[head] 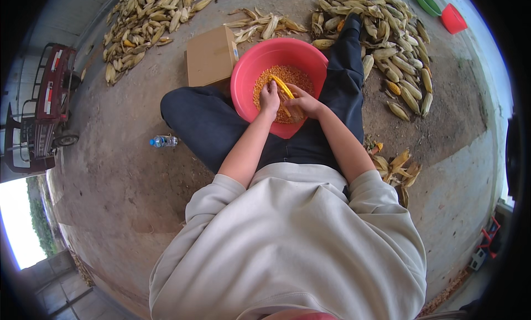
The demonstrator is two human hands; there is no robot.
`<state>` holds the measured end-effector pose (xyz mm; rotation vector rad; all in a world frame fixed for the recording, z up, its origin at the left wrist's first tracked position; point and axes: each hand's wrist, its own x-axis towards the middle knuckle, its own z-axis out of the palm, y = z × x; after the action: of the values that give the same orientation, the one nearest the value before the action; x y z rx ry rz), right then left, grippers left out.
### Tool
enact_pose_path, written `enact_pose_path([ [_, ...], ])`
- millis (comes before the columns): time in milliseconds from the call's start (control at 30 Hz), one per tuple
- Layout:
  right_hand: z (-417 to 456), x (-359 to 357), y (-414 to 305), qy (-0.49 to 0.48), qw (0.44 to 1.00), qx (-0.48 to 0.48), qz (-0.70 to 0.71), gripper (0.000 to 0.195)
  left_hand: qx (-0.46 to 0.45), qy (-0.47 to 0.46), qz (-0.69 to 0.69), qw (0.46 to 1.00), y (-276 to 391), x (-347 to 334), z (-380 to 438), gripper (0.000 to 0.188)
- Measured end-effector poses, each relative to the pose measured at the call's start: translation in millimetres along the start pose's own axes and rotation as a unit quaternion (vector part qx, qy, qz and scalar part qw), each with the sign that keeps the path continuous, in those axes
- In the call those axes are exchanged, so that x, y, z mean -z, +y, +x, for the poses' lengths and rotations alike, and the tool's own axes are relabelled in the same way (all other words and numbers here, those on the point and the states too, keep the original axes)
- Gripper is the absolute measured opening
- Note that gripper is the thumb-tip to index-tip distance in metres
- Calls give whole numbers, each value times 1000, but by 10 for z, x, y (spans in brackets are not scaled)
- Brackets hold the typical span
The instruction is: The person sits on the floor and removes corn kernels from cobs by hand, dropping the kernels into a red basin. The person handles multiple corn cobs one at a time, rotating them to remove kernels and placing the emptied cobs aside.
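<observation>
A yellow corn cob [281, 86] lies slanted between my hands, with kernels showing along its upper side. My left hand [269, 99] grips it from the left, thumb up near its far end. My right hand [305, 102] holds it from the right, its fingers bent over the nearer part. A blurred, brownish shape just below the right fingers is hard to make out. Both hands are above a large pink plastic basin [244, 87] between my legs. Loose corn kernels [296, 75] cover the basin's bottom.
A cardboard box [209, 56] stands left of the basin. Unshelled corn piles [143, 25] [398, 58] lie far left and right, with husks [271, 26] between. A water bottle [164, 141] lies by my left knee. Husks [398, 170] lie right; green [428, 3] and red basins [453, 19] stand far right.
</observation>
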<state>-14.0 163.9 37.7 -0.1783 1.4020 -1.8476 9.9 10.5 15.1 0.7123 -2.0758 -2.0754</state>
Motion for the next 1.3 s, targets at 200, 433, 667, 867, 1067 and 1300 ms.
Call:
enact_pose_path([
  [200,-16,-15,-51,-23,994,-75,-77,49,91,32,-356,929,-37,134,148,44],
  [433,-62,35,-101,101,984,38,-139,46,90,-93,-223,966,230,53,-63,44],
  [667,-49,50,-111,103,986,43,-124,48,104,-73,-248,960,93,65,27,41],
  [867,-79,22,-152,105,982,55,-148,52,146,-95,-232,957,251,93,-35,48],
  [1067,-42,66,-111,115,975,121,-148,53,123,-98,-230,960,354,77,-98,49],
  [1300,-19,63,-182,153,962,192,120,34,142,-97,-267,948,267,93,-62,51],
])
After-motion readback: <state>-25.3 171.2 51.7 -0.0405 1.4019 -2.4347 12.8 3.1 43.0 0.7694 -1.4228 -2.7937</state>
